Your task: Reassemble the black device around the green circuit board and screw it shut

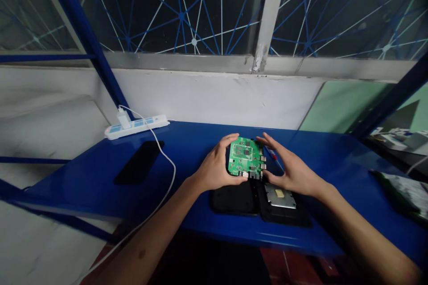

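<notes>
A green circuit board [245,156] with metal ports along two edges is held above the table between both hands. My left hand [217,164] grips its left side, thumb along the near edge and fingers at the far corner. On the right side, my right hand [289,167] has its thumb near the ports and its fingers at the far right corner. Beneath lie two black casing halves: a left one [232,198] and a right one [286,217]. Onto the right half a silver metal plate [281,198] with a small yellowish pad is set.
A white power strip [138,126] with a plugged-in charger [124,118] stands at the back left; its white cable [173,167] runs toward me. A flat black object [138,162] lies on the blue table [190,138]. Behind the right hand is a red-and-blue pen-like tool [272,155].
</notes>
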### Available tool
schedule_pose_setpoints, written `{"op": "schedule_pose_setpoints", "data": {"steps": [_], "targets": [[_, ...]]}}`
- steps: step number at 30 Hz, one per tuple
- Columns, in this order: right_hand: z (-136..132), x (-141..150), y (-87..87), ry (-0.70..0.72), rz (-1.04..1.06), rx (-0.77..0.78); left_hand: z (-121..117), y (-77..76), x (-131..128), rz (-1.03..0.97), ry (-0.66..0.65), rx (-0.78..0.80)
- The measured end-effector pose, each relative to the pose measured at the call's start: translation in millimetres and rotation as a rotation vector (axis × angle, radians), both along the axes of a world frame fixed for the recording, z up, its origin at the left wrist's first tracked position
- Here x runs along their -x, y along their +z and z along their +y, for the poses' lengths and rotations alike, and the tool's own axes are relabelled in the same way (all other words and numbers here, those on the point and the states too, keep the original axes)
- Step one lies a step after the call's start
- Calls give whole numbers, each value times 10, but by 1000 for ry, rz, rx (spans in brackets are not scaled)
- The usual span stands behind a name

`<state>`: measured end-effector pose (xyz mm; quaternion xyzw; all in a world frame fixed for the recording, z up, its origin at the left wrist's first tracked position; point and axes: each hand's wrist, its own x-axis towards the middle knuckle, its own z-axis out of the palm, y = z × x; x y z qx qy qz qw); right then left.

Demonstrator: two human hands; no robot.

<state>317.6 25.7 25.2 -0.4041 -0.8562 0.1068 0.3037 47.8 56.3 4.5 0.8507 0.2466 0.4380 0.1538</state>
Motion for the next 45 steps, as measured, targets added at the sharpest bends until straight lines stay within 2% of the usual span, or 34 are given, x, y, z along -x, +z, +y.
{"op": "schedule_pose_setpoints", "data": {"steps": [6, 10, 14, 19, 25, 29, 35, 40, 45], "targets": [[-5, 5, 7, 3, -41, -7, -52, 31, 22, 45, -20, 1], [-19, 77, -39, -3, 56, 39, -141, 32, 131, 97, 4, 77], [-34, 163, -82, 16, 136, 116, -270, -52, 318, 112, 24, 118], [-73, 209, -80, 21, 92, 154, -381, -147, 514, 263, 30, 278], [-161, 279, -33, 46, -15, 167, -397, -138, 545, 385, 2, 349], [-191, 304, -1, 78, -63, 137, -409, -167, 579, 425, 5, 347], [-205, 301, -4, 104, -97, 122, -419, -225, 608, 419, 74, 362], [-209, 295, -8, 114, -80, 162, -403, -239, 604, 440, 88, 380], [-210, 293, 9, 119, -37, 224, -388, -198, 580, 435, 63, 327]]}}
